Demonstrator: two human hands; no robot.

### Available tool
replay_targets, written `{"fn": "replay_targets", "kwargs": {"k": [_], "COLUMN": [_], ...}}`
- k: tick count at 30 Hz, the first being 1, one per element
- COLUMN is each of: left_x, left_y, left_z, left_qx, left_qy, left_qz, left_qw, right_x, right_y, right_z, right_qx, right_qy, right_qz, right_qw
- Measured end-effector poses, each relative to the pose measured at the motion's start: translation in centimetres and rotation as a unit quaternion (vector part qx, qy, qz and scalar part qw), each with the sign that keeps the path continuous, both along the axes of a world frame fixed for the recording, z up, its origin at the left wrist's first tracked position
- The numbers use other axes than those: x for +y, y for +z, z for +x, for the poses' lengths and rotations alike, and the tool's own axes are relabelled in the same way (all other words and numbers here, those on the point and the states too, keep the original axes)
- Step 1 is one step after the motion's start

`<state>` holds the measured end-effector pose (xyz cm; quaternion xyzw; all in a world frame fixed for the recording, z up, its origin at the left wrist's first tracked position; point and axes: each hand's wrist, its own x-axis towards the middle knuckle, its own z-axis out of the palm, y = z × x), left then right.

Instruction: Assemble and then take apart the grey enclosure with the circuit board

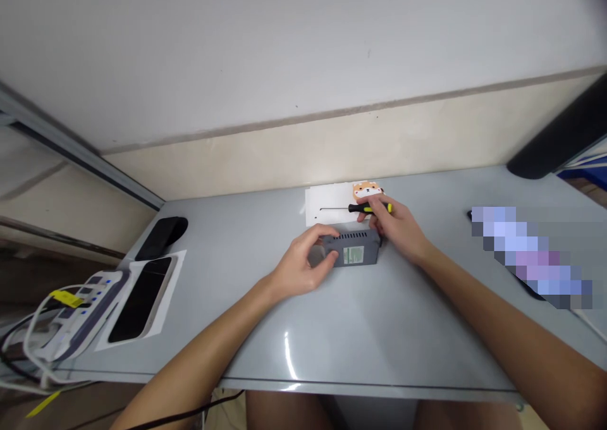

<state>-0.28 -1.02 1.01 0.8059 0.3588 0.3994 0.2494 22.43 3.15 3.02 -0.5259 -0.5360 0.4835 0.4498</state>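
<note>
While the left hand (303,269) steadies a grey box (355,243) near the middle of the bench (294,329), the right hand (391,224) holds a screwdriver (359,208) above and behind it. The left grip is closed around the box's left end, thumb on the front face, fingers over the top; a row of slots runs along the upper edge and a pale label (353,255) sits on the front. The right grip is narrow, pinching the black-and-yellow handle, with the thin shaft pointing left across white paper (332,196). Whether the tip touches the paper cannot be told, nor whether the lower right fingers touch the box.

A small dark speck (315,217) lies on the paper just beside the tip. Should it be a loose part, a sweep of the shaft or a nudge to the sheet could send it off over the smooth, glossy bench. The box, held at one end only, might pivot or slide if pushed hard at the other. A loose pinch could let the screwdriver roll, and a slipping tip could scratch the box or jab the left fingers.
</note>
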Motion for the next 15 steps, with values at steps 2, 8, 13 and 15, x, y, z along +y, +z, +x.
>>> {"fn": "replay_targets", "kwargs": {"k": [2, 8, 13, 15], "left_x": [0.4, 1.2, 1.3, 1.4], "left_y": [-0.3, -0.7, -0.6, -0.4], "left_z": [-0.1, -0.5, -0.7, -1.0], "left_qx": [-0.005, 0.059, 0.113, 0.130], "left_qy": [0.022, 0.076, 0.068, 0.042], "left_qz": [-0.036, -0.027, -0.001, 0.005], "left_qw": [0.999, 0.995, 0.991, 0.991], "right_x": [0.2, 0.9, 0.9, 0.9], "right_y": [0.3, 0.8, 1.0, 1.1], "right_z": [0.3, 1.2, 1.2, 1.2], "right_qx": [0.029, 0.113, 0.127, 0.127], "right_qy": [-0.029, -0.104, -0.100, -0.096], "right_qz": [-0.005, -0.042, -0.046, -0.039], "right_qw": [0.999, 0.987, 0.986, 0.986]}}
